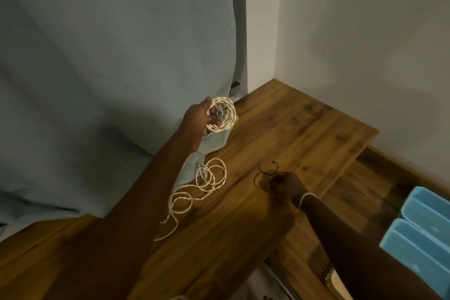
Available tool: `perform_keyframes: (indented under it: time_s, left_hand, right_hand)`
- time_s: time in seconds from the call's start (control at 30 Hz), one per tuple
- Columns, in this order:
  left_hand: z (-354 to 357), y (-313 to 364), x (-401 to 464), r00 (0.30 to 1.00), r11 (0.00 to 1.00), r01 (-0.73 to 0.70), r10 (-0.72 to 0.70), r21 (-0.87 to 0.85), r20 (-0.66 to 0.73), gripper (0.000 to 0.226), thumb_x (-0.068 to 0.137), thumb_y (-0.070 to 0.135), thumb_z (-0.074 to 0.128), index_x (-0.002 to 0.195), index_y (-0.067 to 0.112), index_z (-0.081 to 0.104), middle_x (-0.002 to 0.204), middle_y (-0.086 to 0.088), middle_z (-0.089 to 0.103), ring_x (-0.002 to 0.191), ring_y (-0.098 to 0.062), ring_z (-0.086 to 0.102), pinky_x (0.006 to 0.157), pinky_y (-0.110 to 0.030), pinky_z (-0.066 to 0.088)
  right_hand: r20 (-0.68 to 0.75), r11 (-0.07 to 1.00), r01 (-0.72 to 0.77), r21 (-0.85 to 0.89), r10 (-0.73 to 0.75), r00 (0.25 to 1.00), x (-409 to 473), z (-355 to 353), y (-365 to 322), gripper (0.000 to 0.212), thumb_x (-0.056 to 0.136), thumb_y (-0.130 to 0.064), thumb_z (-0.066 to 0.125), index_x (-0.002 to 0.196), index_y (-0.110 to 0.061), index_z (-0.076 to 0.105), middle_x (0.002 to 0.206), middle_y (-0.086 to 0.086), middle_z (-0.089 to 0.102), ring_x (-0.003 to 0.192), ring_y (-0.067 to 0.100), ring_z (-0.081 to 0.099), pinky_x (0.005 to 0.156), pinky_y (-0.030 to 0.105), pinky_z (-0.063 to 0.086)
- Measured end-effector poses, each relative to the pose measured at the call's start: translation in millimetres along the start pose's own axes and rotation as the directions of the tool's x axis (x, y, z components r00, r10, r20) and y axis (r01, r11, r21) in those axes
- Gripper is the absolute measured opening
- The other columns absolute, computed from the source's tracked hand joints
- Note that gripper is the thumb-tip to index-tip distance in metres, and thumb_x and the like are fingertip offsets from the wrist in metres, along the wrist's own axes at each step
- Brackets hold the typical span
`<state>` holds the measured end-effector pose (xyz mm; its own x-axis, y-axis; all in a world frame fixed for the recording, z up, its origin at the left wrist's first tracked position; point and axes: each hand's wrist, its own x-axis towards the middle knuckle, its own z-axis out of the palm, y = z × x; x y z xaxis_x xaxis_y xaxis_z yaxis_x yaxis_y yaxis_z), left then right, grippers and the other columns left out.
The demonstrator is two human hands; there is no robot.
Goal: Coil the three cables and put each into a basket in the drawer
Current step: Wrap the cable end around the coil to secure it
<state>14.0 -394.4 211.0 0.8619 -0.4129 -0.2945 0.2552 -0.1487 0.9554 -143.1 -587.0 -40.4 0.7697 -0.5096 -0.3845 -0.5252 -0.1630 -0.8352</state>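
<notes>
My left hand (203, 115) is raised above the wooden desktop (299, 129) and grips a coiled white twisted cable (225, 114), its loops wound round my fingers. A second white cable (199, 187) lies loose and tangled on the desk below my left forearm. My right hand (288, 185) rests on the desk with fingers curled, pinching a thin dark cable (264, 175) whose small loops lie just to its left. Light blue baskets (423, 234) sit in the open drawer (360, 192) at the lower right.
A grey-green cloth (109, 68) hangs behind the desk and drapes onto its back left part. White walls (365, 31) meet in a corner behind the desk. The drawer's wooden bottom shows left of the baskets.
</notes>
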Motion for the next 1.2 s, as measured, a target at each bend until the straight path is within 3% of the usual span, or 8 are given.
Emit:
perform_keyframes:
  time_s: [0.13, 0.3, 0.4, 0.5, 0.7, 0.83, 1.0, 1.2]
  left_hand:
    - [13, 1, 8, 0.999, 0.999, -0.001, 0.003, 0.035, -0.050, 0.054, 0.101, 0.041, 0.043, 0.106, -0.010, 0.060, 0.087, -0.043, 0.042, 0.062, -0.021, 0.057, 0.079, -0.039, 0.047]
    - [17, 8, 24, 0.998, 1.000, -0.018, 0.018, -0.009, -0.067, 0.061, 0.100, 0.042, 0.044, 0.126, -0.013, 0.050, 0.126, -0.038, 0.039, 0.066, -0.024, 0.059, 0.086, -0.044, 0.047]
    - [19, 15, 32, 0.998, 1.000, 0.025, -0.026, -0.013, -0.064, 0.058, 0.100, 0.042, 0.044, 0.127, -0.009, 0.052, 0.137, -0.036, 0.035, 0.107, -0.048, 0.061, 0.104, -0.047, 0.044]
    - [22, 21, 30, 0.998, 1.000, 0.012, -0.012, 0.007, -0.054, 0.064, 0.101, 0.042, 0.042, 0.137, -0.010, 0.041, 0.140, -0.037, 0.035, 0.128, -0.052, 0.042, 0.106, -0.053, 0.039]
    - [23, 27, 20, 0.979, 0.977, -0.194, 0.198, 0.092, -0.040, 0.047, 0.104, 0.038, 0.035, 0.127, 0.004, 0.057, 0.113, -0.009, 0.064, 0.106, -0.028, 0.064, 0.088, -0.030, 0.051]
    - [21, 36, 10, 0.943, 0.927, -0.329, 0.332, 0.180, 0.011, 0.041, 0.105, 0.039, 0.032, 0.114, 0.012, 0.061, 0.102, -0.003, 0.064, 0.086, -0.012, 0.061, 0.071, -0.018, 0.046]
    - [17, 38, 5, 0.885, 0.846, -0.461, 0.460, 0.267, 0.070, 0.039, 0.104, 0.041, 0.029, 0.100, 0.023, 0.064, 0.088, 0.007, 0.068, 0.085, -0.010, 0.067, 0.068, -0.013, 0.049]
    - [8, 44, 10, 0.785, 0.754, -0.515, 0.606, 0.407, -0.129, 0.050, 0.104, 0.033, 0.034, 0.084, 0.003, 0.069, 0.077, -0.011, 0.070, 0.072, -0.020, 0.068, 0.071, -0.035, 0.056]
  right_hand:
    - [-0.013, 0.929, 0.021, 0.370, -0.017, 1.000, 12, 9, -13, 0.025, 0.081, 0.015, 0.066, 0.065, -0.005, 0.071, 0.082, 0.018, 0.067, 0.086, 0.030, 0.060, 0.078, 0.043, 0.051]
    - [-0.036, 0.877, 0.250, 0.410, -0.258, 0.965, 5, -10, -82, 0.020, 0.095, -0.013, 0.063, 0.082, 0.000, 0.068, 0.083, 0.015, 0.063, 0.081, 0.025, 0.057, 0.075, 0.040, 0.049]
    - [-0.125, 0.793, 0.313, 0.523, -0.292, 0.948, -16, -30, -140, 0.019, 0.100, -0.015, 0.055, 0.106, -0.006, 0.071, 0.086, 0.012, 0.066, 0.078, 0.021, 0.064, 0.075, 0.035, 0.057]
    - [-0.167, 0.775, 0.435, 0.458, -0.406, 0.899, -41, -39, -191, 0.021, 0.099, -0.014, 0.056, 0.113, -0.010, 0.071, 0.068, 0.001, 0.064, 0.061, 0.014, 0.055, 0.058, 0.026, 0.052]
    - [-0.372, 0.757, 0.607, 0.244, -0.505, 0.779, -73, -22, -247, 0.014, 0.092, -0.014, 0.066, 0.087, -0.009, 0.078, 0.063, 0.005, 0.071, 0.050, 0.013, 0.064, 0.055, 0.023, 0.056]
    - [-0.405, 0.775, 0.559, 0.295, -0.428, 0.808, -74, -7, -267, 0.021, 0.090, -0.013, 0.068, 0.073, -0.003, 0.076, 0.059, 0.010, 0.070, 0.048, 0.014, 0.065, 0.057, 0.026, 0.058]
    - [-0.239, 0.642, 0.299, 0.706, -0.182, 0.954, -79, 3, -301, 0.018, 0.092, -0.016, 0.066, 0.090, 0.000, 0.074, 0.066, 0.008, 0.067, 0.049, 0.008, 0.060, 0.051, 0.022, 0.052]
    - [0.039, 0.411, 0.055, 0.910, -0.216, 0.976, -87, 22, -316, 0.016, 0.099, -0.012, 0.053, 0.099, -0.006, 0.067, 0.057, 0.001, 0.053, 0.049, 0.006, 0.044, 0.047, 0.019, 0.045]
